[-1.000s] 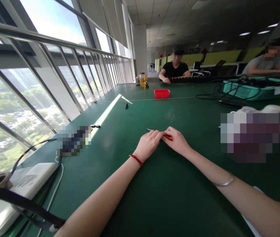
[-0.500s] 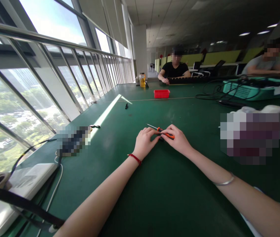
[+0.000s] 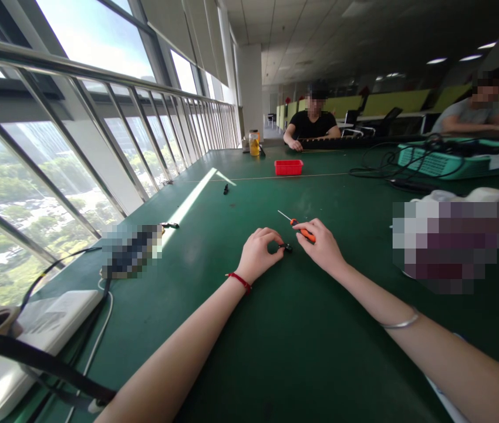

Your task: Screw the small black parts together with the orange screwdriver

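The right hand (image 3: 322, 247) grips an orange-handled screwdriver (image 3: 300, 229), shaft angled toward eleven o'clock, clear of the work. The left hand (image 3: 258, 255) pinches a small black part (image 3: 286, 248) at its three o'clock, steadying it on the green table (image 3: 302, 352).

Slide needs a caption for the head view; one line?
Right hand holds an orange-handled screwdriver; left hand pinches a small black part on the green table.
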`<state>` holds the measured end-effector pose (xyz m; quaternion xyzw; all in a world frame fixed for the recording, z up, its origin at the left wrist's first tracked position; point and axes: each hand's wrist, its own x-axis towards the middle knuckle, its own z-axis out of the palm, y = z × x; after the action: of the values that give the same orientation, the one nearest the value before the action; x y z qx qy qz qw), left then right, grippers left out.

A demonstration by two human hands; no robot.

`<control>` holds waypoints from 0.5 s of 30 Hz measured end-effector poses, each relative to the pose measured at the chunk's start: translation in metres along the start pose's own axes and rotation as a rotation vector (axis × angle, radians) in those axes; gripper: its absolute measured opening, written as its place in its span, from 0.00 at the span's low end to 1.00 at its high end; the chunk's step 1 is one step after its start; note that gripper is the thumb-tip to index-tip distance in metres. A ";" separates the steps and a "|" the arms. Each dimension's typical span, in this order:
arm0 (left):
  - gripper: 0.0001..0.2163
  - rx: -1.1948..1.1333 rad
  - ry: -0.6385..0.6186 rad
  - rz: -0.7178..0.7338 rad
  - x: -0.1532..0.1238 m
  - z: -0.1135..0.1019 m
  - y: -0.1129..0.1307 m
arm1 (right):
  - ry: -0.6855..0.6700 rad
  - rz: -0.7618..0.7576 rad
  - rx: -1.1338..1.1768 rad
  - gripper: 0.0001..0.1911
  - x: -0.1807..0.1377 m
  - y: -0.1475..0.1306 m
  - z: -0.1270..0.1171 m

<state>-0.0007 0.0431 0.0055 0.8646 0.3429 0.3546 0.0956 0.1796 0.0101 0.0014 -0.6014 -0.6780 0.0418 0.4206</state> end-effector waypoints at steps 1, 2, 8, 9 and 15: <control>0.01 -0.006 -0.032 0.026 0.000 0.000 0.000 | 0.012 0.015 -0.018 0.13 0.000 0.001 0.000; 0.01 -0.009 -0.067 0.051 0.000 0.001 -0.001 | 0.022 0.027 -0.034 0.13 0.001 0.003 0.000; 0.02 -0.028 -0.177 0.077 0.000 0.003 -0.003 | 0.020 0.040 -0.095 0.13 0.000 0.007 0.004; 0.02 -0.034 -0.180 0.069 0.000 0.003 -0.003 | 0.010 0.040 -0.105 0.13 0.000 0.007 0.004; 0.02 -0.083 -0.174 0.017 0.001 0.004 -0.005 | -0.043 0.038 -0.143 0.14 0.000 0.008 0.006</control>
<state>0.0003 0.0473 0.0009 0.8902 0.3111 0.2929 0.1577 0.1822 0.0148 -0.0065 -0.6415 -0.6766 0.0143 0.3613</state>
